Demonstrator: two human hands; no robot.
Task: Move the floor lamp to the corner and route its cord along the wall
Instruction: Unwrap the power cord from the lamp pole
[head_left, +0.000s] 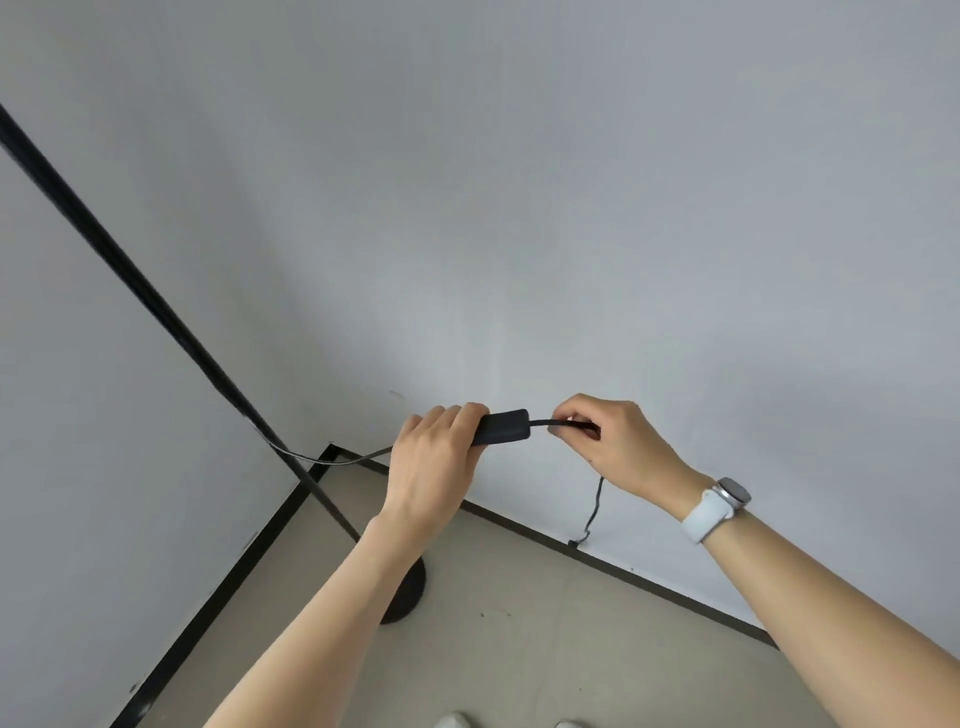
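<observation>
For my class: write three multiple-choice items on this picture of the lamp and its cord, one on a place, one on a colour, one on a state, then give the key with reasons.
1. Where does the lamp base stand?
A. near the corner
B. on a table
C. mid-room

2. What colour is the watch strap?
A. red
B. white
C. black

3. What is the left hand doing?
A. hanging idle
B. pressing the wall
C. gripping the adapter

Key: A, the skirting boards meet just behind the base; B, a white band circles the right wrist; C, its fingers curl round the black box while the right hand pinches the cord.
</observation>
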